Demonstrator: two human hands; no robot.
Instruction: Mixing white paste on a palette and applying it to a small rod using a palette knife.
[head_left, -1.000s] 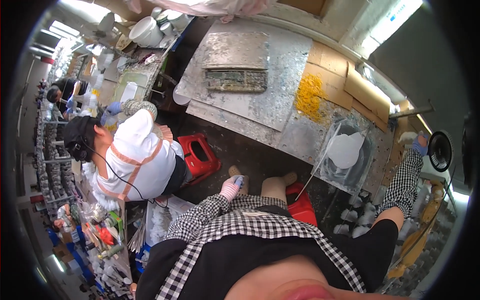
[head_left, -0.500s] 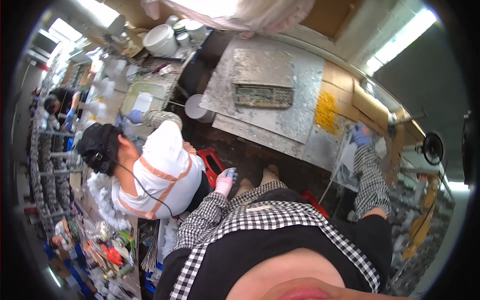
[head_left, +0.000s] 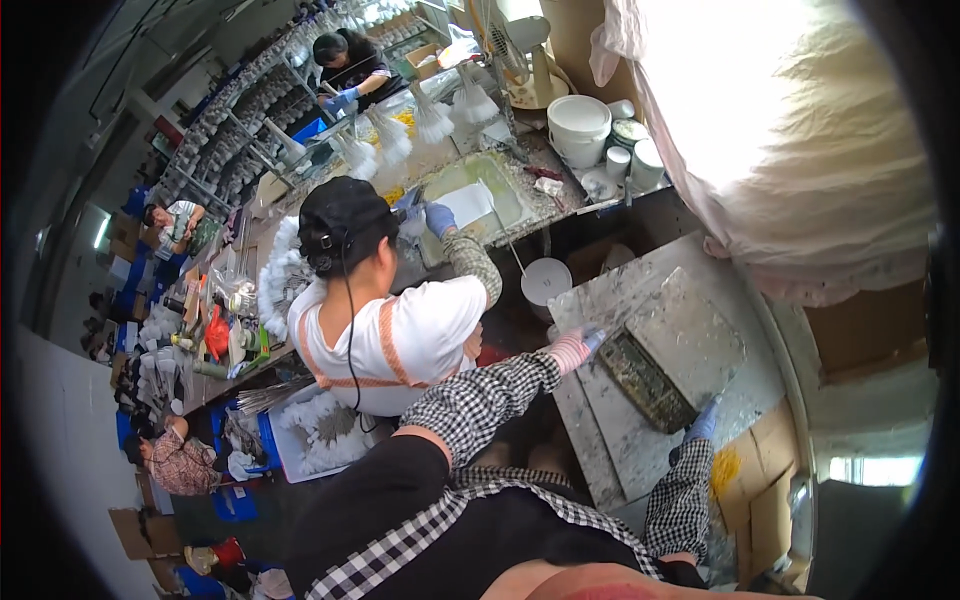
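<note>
A crowded workshop fills the frame, with shelves of white ware running along the upper left and several people bent over benches. Right of centre lies a grey, stained worktable (head_left: pixel 650 440), and on it rests a flat grey slab (head_left: pixel 690 335) with a dark rectangular tray (head_left: pixel 648 380) along its lower left edge.

The person's left hand (head_left: pixel 585 342), in a blue glove with a pink striped cuff, sits at the upper end of the tray, touching it or the slab's corner; whether its fingers are curled or spread cannot be told at this size. The right hand (head_left: pixel 703 422), also in a blue glove, rests at the lower right end of the tray, and its grip is likewise too small to read. Both checked sleeves come up from the lower middle of the frame.

Just left of the left hand sits a co-worker in a white shirt and dark cap (head_left: pixel 345 215), reaching a blue-gloved hand (head_left: pixel 438 218) toward a greenish basin (head_left: pixel 478 190). White buckets (head_left: pixel 578 130) stand at the upper middle, and a pale cloth (head_left: pixel 800 150) hangs at the upper right.
</note>
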